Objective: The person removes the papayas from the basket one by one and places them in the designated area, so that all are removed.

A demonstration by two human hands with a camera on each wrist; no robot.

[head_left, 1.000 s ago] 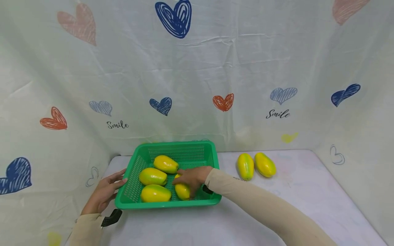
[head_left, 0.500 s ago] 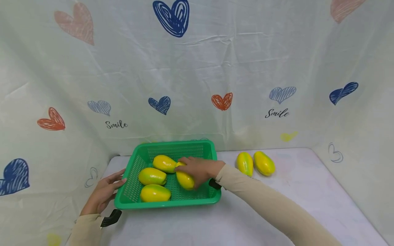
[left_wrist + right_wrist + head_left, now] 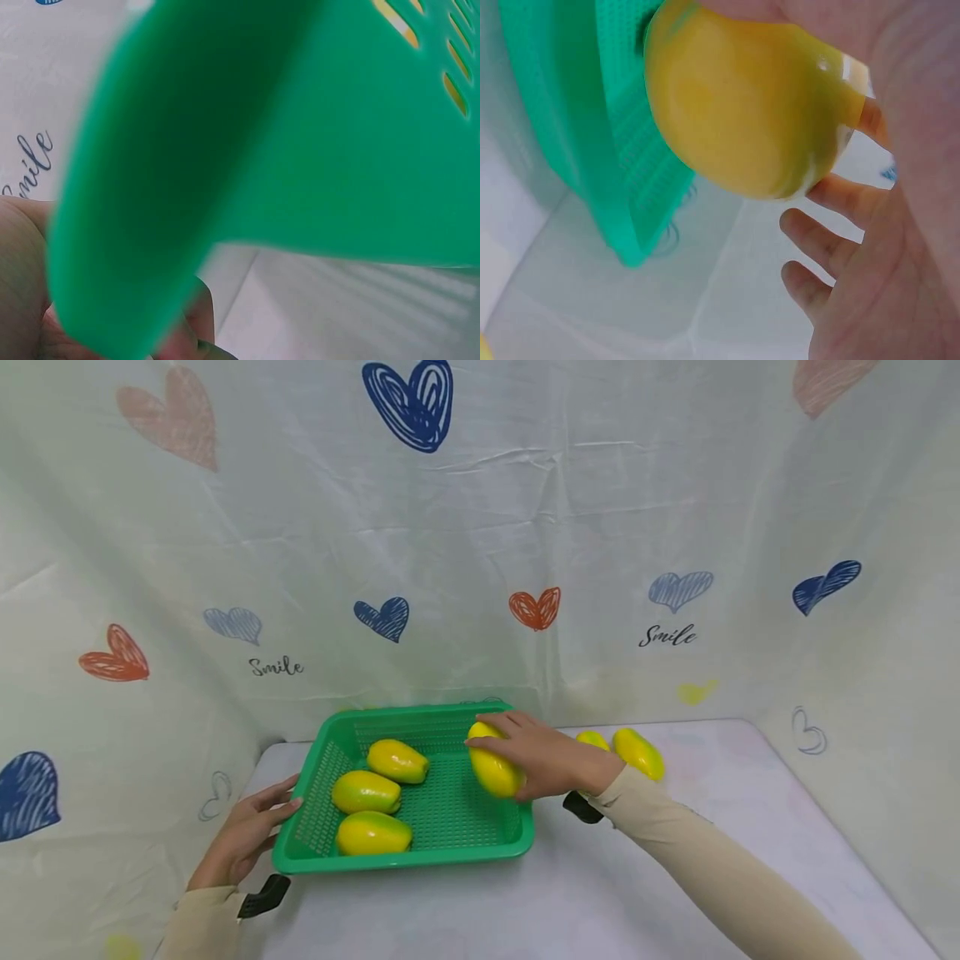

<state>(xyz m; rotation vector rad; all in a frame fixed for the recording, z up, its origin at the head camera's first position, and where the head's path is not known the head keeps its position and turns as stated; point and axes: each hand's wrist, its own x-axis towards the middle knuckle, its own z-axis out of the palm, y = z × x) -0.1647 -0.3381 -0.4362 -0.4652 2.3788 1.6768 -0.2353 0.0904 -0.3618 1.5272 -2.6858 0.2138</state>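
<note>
My right hand [image 3: 551, 756] grips a yellow papaya [image 3: 493, 762] above the right side of a green plastic basket [image 3: 405, 858]. In the right wrist view the thumb lies along one side of the papaya [image 3: 742, 105] and fingertips touch the other, while two fingers [image 3: 810, 240] stay off it. At the basket's left side, my left hand [image 3: 251, 831] holds the rim, its thumb on the edge and fingers lower down. Three more papayas [image 3: 366, 792] lie in the left half of the basket. The left wrist view is mostly filled by the blurred basket rim [image 3: 135, 187].
Two papayas [image 3: 637, 754] lie on the white table [image 3: 720, 810] to the right of the basket, one partly hidden by the right arm. A white curtain [image 3: 465, 527] printed with hearts stands behind and along the sides.
My right hand has lifted the papaya from the basket's floor and carried it up and right to above the right rim. The left hand stays at the basket's left rim.
</note>
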